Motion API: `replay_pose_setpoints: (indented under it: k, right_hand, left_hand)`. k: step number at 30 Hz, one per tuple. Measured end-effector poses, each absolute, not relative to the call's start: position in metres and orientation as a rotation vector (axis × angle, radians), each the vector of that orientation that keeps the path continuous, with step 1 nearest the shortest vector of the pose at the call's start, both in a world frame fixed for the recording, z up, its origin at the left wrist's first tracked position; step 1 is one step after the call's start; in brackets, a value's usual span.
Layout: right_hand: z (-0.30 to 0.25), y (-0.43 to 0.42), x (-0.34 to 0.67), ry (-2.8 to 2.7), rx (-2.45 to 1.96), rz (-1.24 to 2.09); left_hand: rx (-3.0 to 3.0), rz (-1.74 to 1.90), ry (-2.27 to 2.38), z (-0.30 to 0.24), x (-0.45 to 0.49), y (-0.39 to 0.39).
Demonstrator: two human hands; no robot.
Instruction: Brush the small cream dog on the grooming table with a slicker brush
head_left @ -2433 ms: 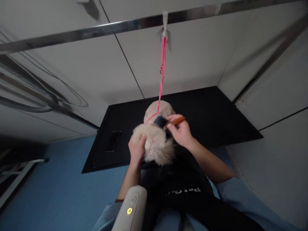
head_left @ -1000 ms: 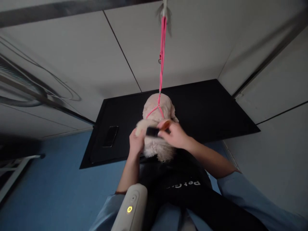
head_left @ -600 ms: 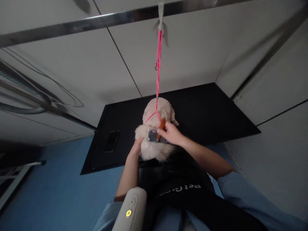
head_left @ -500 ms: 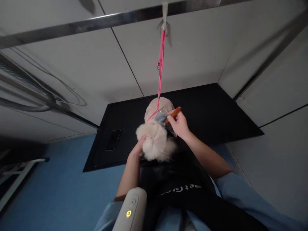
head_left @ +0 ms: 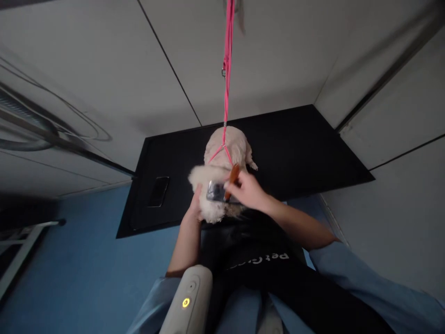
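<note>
A pale, fluffy dog is on the black grooming table, its short-coated body beyond its fluffy head. My left hand holds the side of the head, thumb on the fur; its other fingers are hidden. In my right hand is a slicker brush with an orange-brown handle. The flat grey brush head lies against the fluffy fur on top of the dog's head. A pink grooming loop runs down from above and goes round the dog's neck.
The black table stands against pale wall panels. A dark phone lies on its left part. A grey hose and cables hang at the left. A white frame stands on the blue floor. A pale device is close in front of me.
My right hand has brought the brush from beside the dog's neck, left and nearer to me, onto the head fur. My left hand still holds the head. The view has tilted slightly.
</note>
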State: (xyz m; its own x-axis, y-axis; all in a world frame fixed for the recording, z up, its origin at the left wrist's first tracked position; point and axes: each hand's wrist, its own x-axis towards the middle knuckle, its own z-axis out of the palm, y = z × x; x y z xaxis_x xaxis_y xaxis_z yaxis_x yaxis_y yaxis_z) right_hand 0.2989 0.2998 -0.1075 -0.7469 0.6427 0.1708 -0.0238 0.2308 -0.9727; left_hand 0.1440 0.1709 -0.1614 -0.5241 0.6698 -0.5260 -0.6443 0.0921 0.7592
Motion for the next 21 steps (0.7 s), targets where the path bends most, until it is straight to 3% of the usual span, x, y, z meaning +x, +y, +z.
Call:
replay_pose_setpoints:
  k: [3, 6, 11, 16, 21]
  right_hand:
    - [-0.108, 0.294, 0.299, -1.786, -0.536, 1.439]
    - [-0.105, 0.297, 0.299, -1.863, -0.460, 1.522]
    - [-0.101, 0.303, 0.299, -1.624, -0.617, 1.400]
    - [-0.102, 0.300, 0.297, -1.798, -0.548, 1.576]
    - [-0.099, 0.305, 0.297, -1.600, -0.571, 1.374]
  left_hand:
    - [0.029, 1.725, 1.245, -0.156, 0.149, 0.169]
    - [-0.031, 1.731, 1.287, -0.153, 0.154, 0.173]
    - [-0.040, 1.835, 1.233, -0.155, 0.156, 0.181]
    - [-0.027, 1.828, 1.232, -0.155, 0.158, 0.185]
    - [0.096, 1.929, 1.129, -0.152, 0.163, 0.188]
